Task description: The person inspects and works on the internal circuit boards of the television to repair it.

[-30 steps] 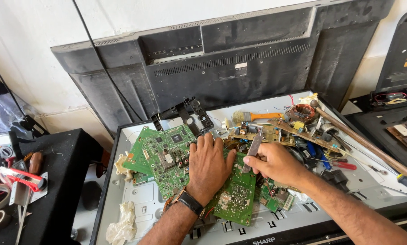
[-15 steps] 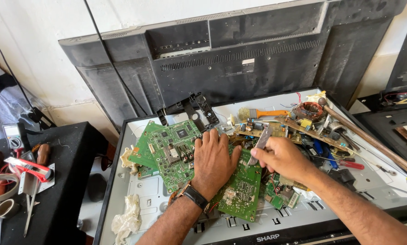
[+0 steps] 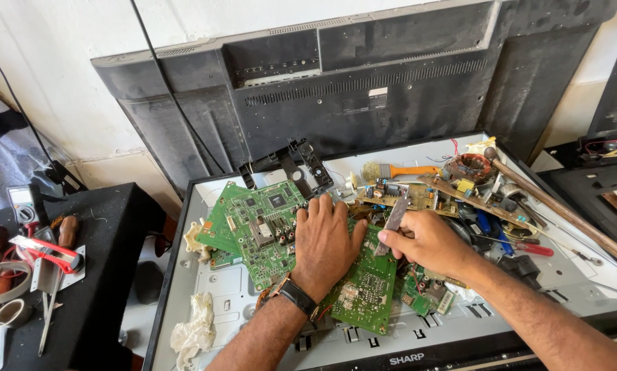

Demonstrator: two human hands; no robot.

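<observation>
Lying on metal panel (image 3: 219,288): green circuit boards (image 3: 264,223).

A dark television back cover (image 3: 363,89) leans on the wall; an orange-handled brush (image 3: 398,171), a wooden stick (image 3: 563,209), a white rag (image 3: 195,330) and red-handled pliers (image 3: 44,251) lie around

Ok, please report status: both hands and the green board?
Left hand flat on green board. Right hand pinches grey metal strip. Second green board alongside; loose parts crowd right.

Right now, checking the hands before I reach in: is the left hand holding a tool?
No, the left hand lies flat and empty on the green circuit board.
</observation>
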